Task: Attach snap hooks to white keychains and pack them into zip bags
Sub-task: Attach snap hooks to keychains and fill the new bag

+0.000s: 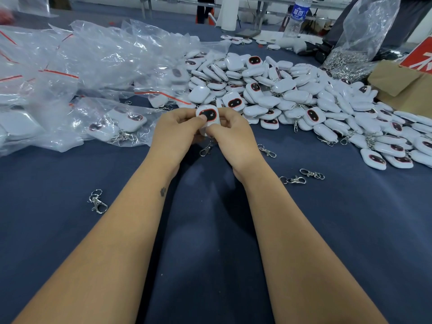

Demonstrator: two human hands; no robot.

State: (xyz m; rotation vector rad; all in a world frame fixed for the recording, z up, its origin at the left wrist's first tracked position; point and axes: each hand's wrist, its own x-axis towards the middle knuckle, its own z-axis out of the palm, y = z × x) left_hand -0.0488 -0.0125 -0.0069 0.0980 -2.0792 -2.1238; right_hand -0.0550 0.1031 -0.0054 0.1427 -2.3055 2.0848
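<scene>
looking down through the head view, we judge the job to be somewhere in its middle. on the far left lies a heap of zip bags with red strips, and several of them already hold white keychains with metal hooks, so that share looks packed. on the far right a big pile of keychains waits on the blue table; a few in it show hooks, many show none that we can make out, so a good deal of hooking and bagging is left.

between our hands, just near of that pile, we hold one keychain with its dark, red-rimmed face turned up toward us. our left hand has its fingers curled round the keychain's left edge, thumb tip pressed on the face. our right hand pinches the lower right edge with curled fingers. both are closed on it, neither is free. a snap hook hangs just below the hands, near the table; whether it is already fastened to the keychain we cannot tell, since the joint is hidden behind our fingers.

spare hooks lie loose on the table: one near left, well apart from the hands, and three to the right, the closest just beside our right wrist. a clear sack of hooks stands far right, beside a cardboard box.
</scene>
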